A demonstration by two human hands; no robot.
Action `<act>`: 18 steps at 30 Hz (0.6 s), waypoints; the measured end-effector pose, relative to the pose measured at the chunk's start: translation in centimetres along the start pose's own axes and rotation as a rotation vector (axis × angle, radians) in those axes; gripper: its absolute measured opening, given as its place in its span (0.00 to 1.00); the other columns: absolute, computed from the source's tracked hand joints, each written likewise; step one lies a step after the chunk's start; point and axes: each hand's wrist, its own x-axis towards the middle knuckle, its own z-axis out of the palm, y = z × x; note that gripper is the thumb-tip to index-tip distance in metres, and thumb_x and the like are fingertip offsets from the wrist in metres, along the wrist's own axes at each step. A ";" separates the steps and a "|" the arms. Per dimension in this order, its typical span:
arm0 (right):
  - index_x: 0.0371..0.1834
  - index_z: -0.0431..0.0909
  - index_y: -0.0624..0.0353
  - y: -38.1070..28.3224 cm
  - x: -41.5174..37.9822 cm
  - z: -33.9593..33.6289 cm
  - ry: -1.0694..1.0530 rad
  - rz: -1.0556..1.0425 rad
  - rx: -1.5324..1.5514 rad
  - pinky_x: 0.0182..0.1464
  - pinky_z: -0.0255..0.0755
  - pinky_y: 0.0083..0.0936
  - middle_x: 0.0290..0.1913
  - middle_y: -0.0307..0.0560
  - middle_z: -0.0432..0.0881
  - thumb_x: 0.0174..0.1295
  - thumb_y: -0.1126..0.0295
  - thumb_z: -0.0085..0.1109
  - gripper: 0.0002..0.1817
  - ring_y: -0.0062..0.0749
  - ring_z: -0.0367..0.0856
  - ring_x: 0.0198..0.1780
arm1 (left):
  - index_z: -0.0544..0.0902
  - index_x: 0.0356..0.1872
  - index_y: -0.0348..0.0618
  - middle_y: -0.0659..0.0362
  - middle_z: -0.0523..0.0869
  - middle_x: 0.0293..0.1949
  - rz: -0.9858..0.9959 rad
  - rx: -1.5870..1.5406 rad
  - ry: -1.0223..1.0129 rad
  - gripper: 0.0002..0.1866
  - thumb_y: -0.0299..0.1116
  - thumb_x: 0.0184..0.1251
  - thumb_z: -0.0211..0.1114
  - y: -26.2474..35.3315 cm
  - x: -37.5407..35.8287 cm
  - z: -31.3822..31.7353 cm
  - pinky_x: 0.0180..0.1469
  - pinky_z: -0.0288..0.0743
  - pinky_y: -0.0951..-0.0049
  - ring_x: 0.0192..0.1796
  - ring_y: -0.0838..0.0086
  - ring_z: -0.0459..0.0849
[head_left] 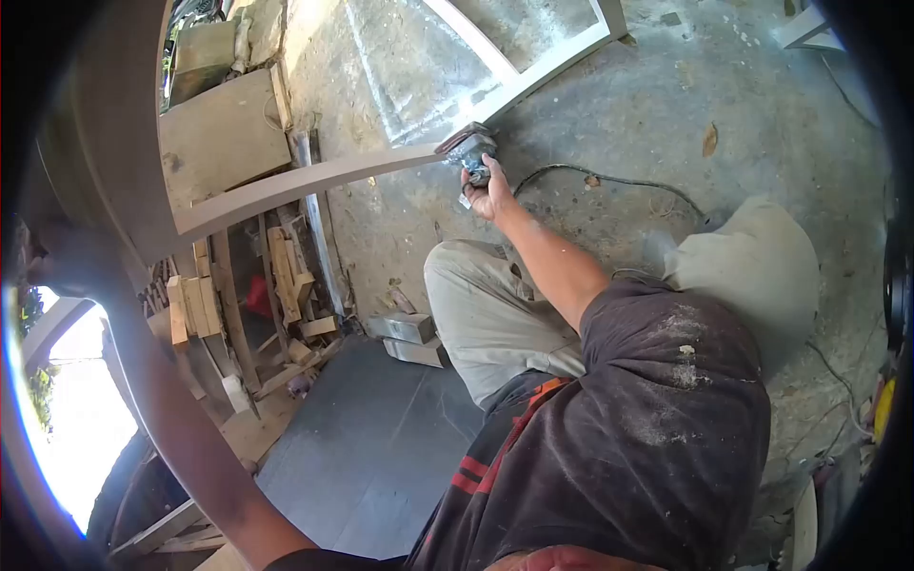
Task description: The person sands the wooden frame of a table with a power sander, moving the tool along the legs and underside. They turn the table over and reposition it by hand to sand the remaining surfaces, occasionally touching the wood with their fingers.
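Note:
My right hand [489, 193] is closed around a small power sander [473, 152], at the end of an outstretched arm. The sander's flat pad rests against a pale wooden frame [305, 179], near where its long curved rail meets a crosspiece. White dust coats the tool's body. At the far left, in shadow, my left hand [71, 265] is wrapped on the broad near part of the same frame; its fingers are dim and partly hidden. Beyond the sander, more bars of the frame [557, 68] stretch over the floor.
A black cord [619, 179] curves across the dusty concrete floor [590, 124]. Wood offcuts [286, 276] are piled at left, beside a flat board [228, 128]. A dark grey panel [352, 447] lies near my legs. Another pale wooden piece [809, 27] stands at the upper right.

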 end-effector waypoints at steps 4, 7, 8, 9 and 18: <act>0.53 0.75 0.56 -4.6 -0.2 1.7 -0.061 -0.013 -0.029 0.38 0.88 0.31 0.44 0.46 0.82 0.64 0.57 0.75 0.23 0.40 0.87 0.39 | 0.75 0.58 0.34 0.48 0.85 0.51 -0.093 -0.105 0.020 0.26 0.48 0.72 0.60 4.9 -1.2 -1.8 0.60 0.77 0.55 0.56 0.54 0.84; 0.52 0.76 0.56 -7.8 -1.9 3.5 -0.045 -0.095 -0.006 0.35 0.88 0.29 0.43 0.45 0.83 0.64 0.58 0.75 0.22 0.38 0.87 0.37 | 0.78 0.55 0.34 0.48 0.84 0.52 -0.122 -0.152 -0.044 0.25 0.47 0.69 0.61 5.9 -1.3 -2.5 0.60 0.76 0.53 0.56 0.53 0.84; 0.51 0.76 0.56 -8.7 -2.4 4.5 -0.052 -0.093 0.003 0.35 0.88 0.28 0.43 0.45 0.83 0.64 0.58 0.75 0.21 0.38 0.87 0.37 | 0.78 0.54 0.34 0.48 0.83 0.52 -0.103 -0.122 -0.015 0.25 0.47 0.69 0.61 4.4 -0.7 -2.0 0.60 0.76 0.53 0.56 0.53 0.84; 0.51 0.77 0.56 -10.0 -3.1 5.3 -0.056 -0.096 0.010 0.35 0.88 0.27 0.43 0.45 0.83 0.64 0.58 0.75 0.21 0.38 0.87 0.37 | 0.79 0.54 0.34 0.47 0.83 0.52 -0.088 -0.094 0.010 0.24 0.46 0.68 0.61 2.9 -0.3 -1.4 0.60 0.75 0.53 0.56 0.53 0.84; 0.55 0.76 0.56 -19.4 -8.4 14.3 0.001 -0.484 -0.084 0.36 0.88 0.31 0.51 0.48 0.81 0.66 0.62 0.72 0.20 0.37 0.84 0.44 | 0.78 0.52 0.32 0.45 0.83 0.51 -0.221 -0.163 -0.052 0.29 0.54 0.72 0.61 5.8 -1.0 -2.1 0.57 0.79 0.51 0.52 0.52 0.86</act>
